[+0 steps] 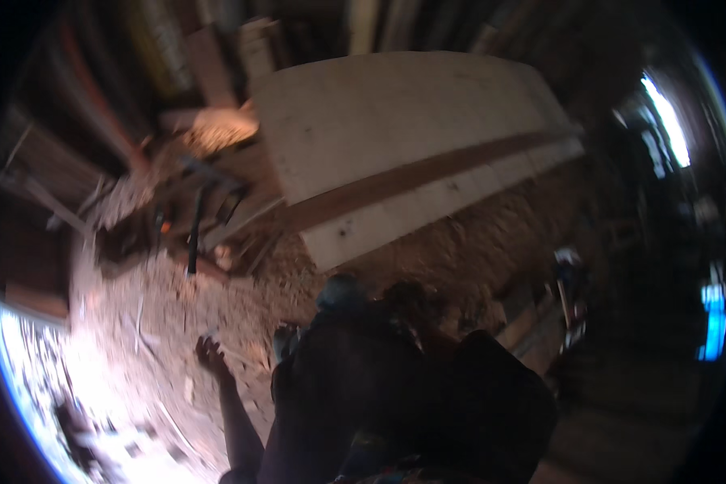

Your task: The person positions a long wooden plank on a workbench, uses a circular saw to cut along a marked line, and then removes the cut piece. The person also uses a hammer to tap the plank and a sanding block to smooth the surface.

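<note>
My left hand [210,352] hangs over the shaving-strewn floor at the lower left, on a bare forearm. Its fingers look loosely bent and apart, and nothing shows in them, though motion blurs the picture. A black-handled tool [194,234] lies beyond the hand on a low wooden surface, its kind unclear. Farther off, a large pale wooden board [403,113] lies tilted, with a long narrow plank [436,206] along its near side and a dark gap between them. I cannot find my right hand; dark clothing fills the lower middle.
Wood shavings and dust cover the floor [194,310]. A pile of shavings [222,133] catches light left of the board. Boards [210,64] lean at the back. Timber pieces [532,323] lie at right. My grey-blue shoe [341,292] stands near the plank.
</note>
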Motion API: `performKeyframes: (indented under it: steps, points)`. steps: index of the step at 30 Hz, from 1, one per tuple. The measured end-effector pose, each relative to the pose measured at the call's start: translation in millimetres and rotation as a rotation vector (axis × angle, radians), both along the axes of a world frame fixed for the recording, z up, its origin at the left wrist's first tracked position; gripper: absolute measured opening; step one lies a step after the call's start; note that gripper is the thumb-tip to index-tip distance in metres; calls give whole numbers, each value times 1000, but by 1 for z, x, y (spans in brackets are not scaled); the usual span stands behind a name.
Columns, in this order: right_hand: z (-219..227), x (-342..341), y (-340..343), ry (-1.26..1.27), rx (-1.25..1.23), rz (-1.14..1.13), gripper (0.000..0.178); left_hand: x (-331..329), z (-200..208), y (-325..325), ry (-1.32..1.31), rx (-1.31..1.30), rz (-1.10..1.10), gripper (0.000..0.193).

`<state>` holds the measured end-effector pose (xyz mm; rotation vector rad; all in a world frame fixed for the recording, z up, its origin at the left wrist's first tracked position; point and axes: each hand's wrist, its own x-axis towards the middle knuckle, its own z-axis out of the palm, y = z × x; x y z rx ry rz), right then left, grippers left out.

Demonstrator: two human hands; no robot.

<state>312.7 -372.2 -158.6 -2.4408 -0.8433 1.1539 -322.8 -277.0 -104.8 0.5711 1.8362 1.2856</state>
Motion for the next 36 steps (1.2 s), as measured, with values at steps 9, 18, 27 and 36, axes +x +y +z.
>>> performKeyframes:
  steps: [9,18,27,36]
  points:
    - [16,-174,-131,406,-41,-757,19,26,88,160,64,123,-460,38]
    - [7,-273,-103,633,128,-1283,10,142,160,278,163,241,-1020,35]
    - [3,-272,-24,361,558,-1321,18,290,160,356,444,511,-1576,41]
    - [174,-323,36,375,797,-1544,25,318,132,382,787,933,-1897,52]
